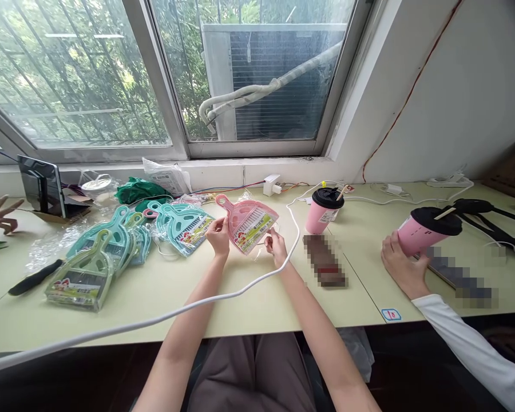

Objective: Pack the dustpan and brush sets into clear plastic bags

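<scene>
A pink mini dustpan-and-brush set (pixel 248 220) in a clear plastic wrapper lies tilted on the pale table, handle pointing up-left. My left hand (pixel 218 235) pinches its lower left edge, fingers closed on the wrapper. My right hand (pixel 276 246) is closed on the wrapper at the lower right corner. A white cable (pixel 223 296) runs across the table under my right wrist.
Several teal and green dustpan sets (pixel 124 243) lie piled to the left, with a black-handled tool (pixel 34 278) beside them. A pink cup with black lid (pixel 324 212) stands to the right. Another person's hand (pixel 401 266) grips a tilted pink cup (pixel 429 229); another hand (pixel 0 214) shows at far left.
</scene>
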The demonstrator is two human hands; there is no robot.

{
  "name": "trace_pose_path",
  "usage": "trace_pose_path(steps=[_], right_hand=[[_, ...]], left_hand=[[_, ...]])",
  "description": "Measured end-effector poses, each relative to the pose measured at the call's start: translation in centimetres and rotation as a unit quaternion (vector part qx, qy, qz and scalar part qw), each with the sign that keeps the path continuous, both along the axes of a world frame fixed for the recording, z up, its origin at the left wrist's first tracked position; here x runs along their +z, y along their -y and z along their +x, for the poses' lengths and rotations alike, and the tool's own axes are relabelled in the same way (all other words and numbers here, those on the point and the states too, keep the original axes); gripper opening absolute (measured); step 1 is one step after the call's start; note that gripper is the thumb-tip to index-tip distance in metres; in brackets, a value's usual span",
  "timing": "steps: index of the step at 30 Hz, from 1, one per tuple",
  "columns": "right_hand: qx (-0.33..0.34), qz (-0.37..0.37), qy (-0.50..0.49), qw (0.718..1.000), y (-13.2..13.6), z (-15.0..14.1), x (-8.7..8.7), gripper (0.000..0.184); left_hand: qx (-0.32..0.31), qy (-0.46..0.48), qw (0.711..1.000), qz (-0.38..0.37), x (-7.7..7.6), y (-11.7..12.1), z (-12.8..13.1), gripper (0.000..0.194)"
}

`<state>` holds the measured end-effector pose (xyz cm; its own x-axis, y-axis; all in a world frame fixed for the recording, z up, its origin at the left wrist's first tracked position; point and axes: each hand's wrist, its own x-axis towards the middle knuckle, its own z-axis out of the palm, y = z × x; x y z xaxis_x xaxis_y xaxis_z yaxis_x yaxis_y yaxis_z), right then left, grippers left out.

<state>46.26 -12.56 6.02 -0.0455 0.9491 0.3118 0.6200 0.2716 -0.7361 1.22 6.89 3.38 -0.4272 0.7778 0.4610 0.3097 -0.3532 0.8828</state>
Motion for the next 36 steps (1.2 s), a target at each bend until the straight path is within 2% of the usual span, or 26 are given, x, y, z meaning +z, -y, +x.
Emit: trace_pose_path(steps=[3,4,7,9,10,12,13,15,16,18,20,24,26,30,33,36], right_hand=[[-0.157,0.103,0.050,0.981,-0.5,-0.1,-1.7,0.045],[-0.182,0.124,0.064,0.973,-0.6,0.1,-2.2,0.043],[-0.190,0.157,0.112,0.963,-0.4,1.7,-3.1,0.047],[-0.193,0.162,0.167,0.953,-0.1,2.0,-2.8,0.050],[-0.194,0.155,0.195,0.949,-0.1,1.2,-2.3,0.050],[-0.189,0.125,0.215,0.950,-0.7,-2.8,-0.7,0.044],[-0.154,0.088,0.182,0.967,-1.5,-6.0,0.1,0.041],[-0.108,0.014,0.027,0.994,-3.7,-13.9,1.5,0.038],[-0.085,-0.030,-0.058,0.994,-5.0,-17.9,1.9,0.036],[-0.052,-0.055,-0.091,0.993,-7.3,-24.3,2.1,0.036],[-0.049,-0.074,-0.113,0.990,-9.0,-27.5,1.6,0.034],[-0.062,-0.109,-0.157,0.980,-10.5,-27.7,0.0,0.036],[-0.071,-0.124,-0.181,0.973,-11.1,-27.2,-0.7,0.036],[-0.085,-0.153,-0.236,0.956,-13.2,-27.6,-2.3,0.033],[-0.100,-0.175,-0.335,0.921,-14.2,-27.8,-3.3,0.032],[-0.100,-0.168,-0.382,0.903,-14.5,-27.5,-3.8,0.028]], left_hand=[[0.000,0.003,1.000,-0.012,0.2,0.2,0.2,0.031],[-0.002,0.005,1.000,-0.013,0.2,0.2,0.2,0.032],[-0.008,0.015,1.000,-0.010,-0.1,0.0,0.1,0.033],[-0.008,0.020,1.000,-0.011,-0.3,-0.2,0.1,0.034],[-0.007,0.021,1.000,-0.011,-0.3,-0.3,0.0,0.034],[-0.006,0.021,1.000,-0.011,-0.4,-0.4,0.0,0.033],[-0.006,0.020,1.000,-0.012,-0.4,-0.4,0.0,0.033],[-0.004,0.018,1.000,-0.011,-0.4,-0.3,0.1,0.033],[-0.006,0.018,1.000,-0.007,-0.4,-0.2,0.1,0.033],[-0.014,0.020,1.000,0.004,-0.4,0.0,0.3,0.033],[-0.027,0.016,0.999,0.012,-0.4,0.2,0.4,0.033],[-0.062,0.011,0.998,-0.004,-0.7,-0.4,0.5,0.034],[-0.115,0.038,0.992,-0.043,-0.9,-1.2,0.1,0.040],[-0.267,0.155,0.938,-0.158,-1.1,-3.1,-1.4,0.060],[-0.296,0.203,0.920,-0.159,-1.0,-3.7,-2.9,0.062],[-0.358,0.177,0.904,-0.149,-0.8,-3.4,-4.2,0.058]])
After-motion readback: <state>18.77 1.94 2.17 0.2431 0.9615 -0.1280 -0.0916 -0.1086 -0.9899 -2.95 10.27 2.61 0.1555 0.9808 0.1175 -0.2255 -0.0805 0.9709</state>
